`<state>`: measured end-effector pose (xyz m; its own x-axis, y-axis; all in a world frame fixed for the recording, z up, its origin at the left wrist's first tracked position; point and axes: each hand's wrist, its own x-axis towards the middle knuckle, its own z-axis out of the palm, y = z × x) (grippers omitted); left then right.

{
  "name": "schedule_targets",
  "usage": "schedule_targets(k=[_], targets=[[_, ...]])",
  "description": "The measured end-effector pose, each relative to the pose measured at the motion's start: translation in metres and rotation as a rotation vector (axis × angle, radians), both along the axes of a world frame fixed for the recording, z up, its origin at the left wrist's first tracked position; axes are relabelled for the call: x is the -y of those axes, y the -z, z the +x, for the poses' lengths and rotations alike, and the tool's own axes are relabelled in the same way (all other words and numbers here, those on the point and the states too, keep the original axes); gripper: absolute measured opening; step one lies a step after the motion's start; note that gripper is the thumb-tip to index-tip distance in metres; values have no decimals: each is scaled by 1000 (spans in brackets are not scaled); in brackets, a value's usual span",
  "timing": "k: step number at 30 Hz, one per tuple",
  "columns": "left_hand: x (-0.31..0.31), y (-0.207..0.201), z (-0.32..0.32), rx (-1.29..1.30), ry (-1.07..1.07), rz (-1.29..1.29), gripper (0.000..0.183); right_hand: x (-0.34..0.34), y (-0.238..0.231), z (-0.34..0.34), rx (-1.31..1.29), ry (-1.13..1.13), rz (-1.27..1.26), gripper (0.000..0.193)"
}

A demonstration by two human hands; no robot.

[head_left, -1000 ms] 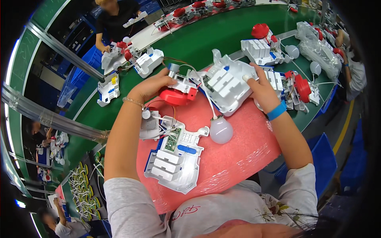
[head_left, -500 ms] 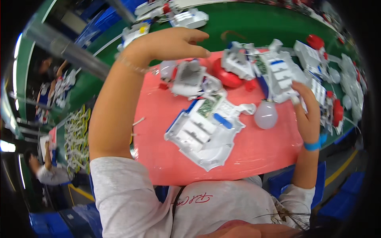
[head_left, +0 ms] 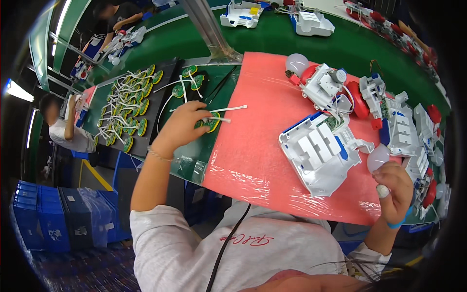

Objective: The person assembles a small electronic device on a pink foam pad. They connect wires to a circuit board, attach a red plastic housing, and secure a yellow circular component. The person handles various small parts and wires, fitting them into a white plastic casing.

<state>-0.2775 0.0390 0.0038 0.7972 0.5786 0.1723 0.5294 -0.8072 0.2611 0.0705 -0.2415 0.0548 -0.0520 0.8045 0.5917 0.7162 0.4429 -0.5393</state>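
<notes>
My left hand (head_left: pixel 187 125) is at the left edge of the pink mat (head_left: pixel 248 165). Its fingers are bent over a small round green circuit board (head_left: pixel 212 124) with a yellow rim and white wires, and the fingertips appear to grip it. My right hand (head_left: pixel 395 187) hovers by a white bulb (head_left: pixel 378 157) at the mat's right side, fingers loosely curled and thumb apart, with nothing visible in them. A white cover is on the thumb. Between the hands lies an opened white plastic housing (head_left: pixel 318 158) with blue parts, wired to another white housing piece (head_left: pixel 322 87).
More wired boards (head_left: pixel 129 109) lie in rows on a dark tray at left. Others (head_left: pixel 194 82) are near my left hand. White housings with red parts (head_left: pixel 428 126) crowd the right side. A metal post (head_left: pixel 206 27) rises behind the mat. Co-workers sit at left.
My view has turned left. My left hand has moved from above the housings to the circuit boards left of the mat. My right hand has left the white housing at right and curled near the bulb.
</notes>
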Motion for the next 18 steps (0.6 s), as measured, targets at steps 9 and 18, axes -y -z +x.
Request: schedule_targets(k=[9, 18], targets=[[-20, -1, 28, 529, -231, -359, 10, 10, -12, -18, -110, 50, 54, 15], [-55, -70, 45, 987, -98, -216, 19, 1, -5, -21, -246, 138, 4, 14]])
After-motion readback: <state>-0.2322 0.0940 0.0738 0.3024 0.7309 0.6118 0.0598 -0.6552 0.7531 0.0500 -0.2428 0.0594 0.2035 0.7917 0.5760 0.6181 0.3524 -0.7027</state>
